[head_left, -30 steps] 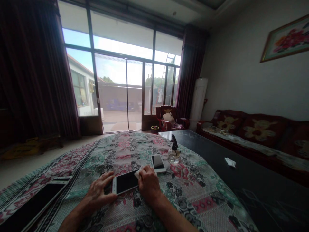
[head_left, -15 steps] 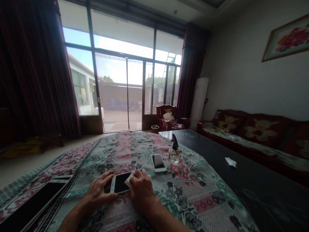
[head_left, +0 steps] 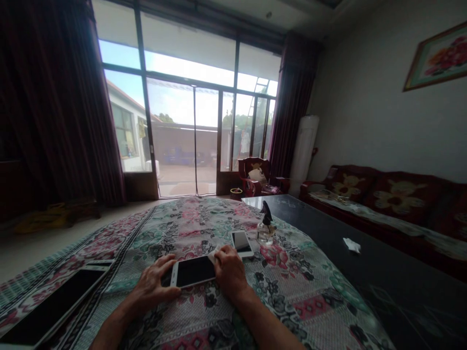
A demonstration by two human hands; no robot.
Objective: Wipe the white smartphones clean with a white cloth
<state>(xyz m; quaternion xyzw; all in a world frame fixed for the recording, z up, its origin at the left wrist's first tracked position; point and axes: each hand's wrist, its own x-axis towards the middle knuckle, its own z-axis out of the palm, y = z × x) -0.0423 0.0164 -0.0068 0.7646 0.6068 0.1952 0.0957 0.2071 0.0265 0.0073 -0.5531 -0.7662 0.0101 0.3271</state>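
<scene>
A white-framed smartphone (head_left: 195, 271) with a dark screen lies on the flowered cloth in front of me. My left hand (head_left: 156, 279) grips its left end, thumb at the near corner and fingers at the far one. At the phone's right end, my right hand (head_left: 230, 272) is closed on a white tissue (head_left: 212, 254), of which only a small part shows. Just beyond that hand lies a second white smartphone (head_left: 242, 243), partly covered by it. Next to this phone stands a clear spray bottle (head_left: 265, 233) with a black trigger head.
On the left of the flowered tablecloth (head_left: 189, 214) lie a large dark-screened tablet (head_left: 54, 306) and another phone (head_left: 99, 263) behind it. A crumpled tissue (head_left: 352, 245) rests on the black table (head_left: 328, 262) at right. Beyond stand a sofa (head_left: 386, 194) and an armchair (head_left: 255, 175).
My right hand with the tissue has slid right along the phone to its right end, uncovering more screen. The left hand keeps its hold. The view has shifted slightly.
</scene>
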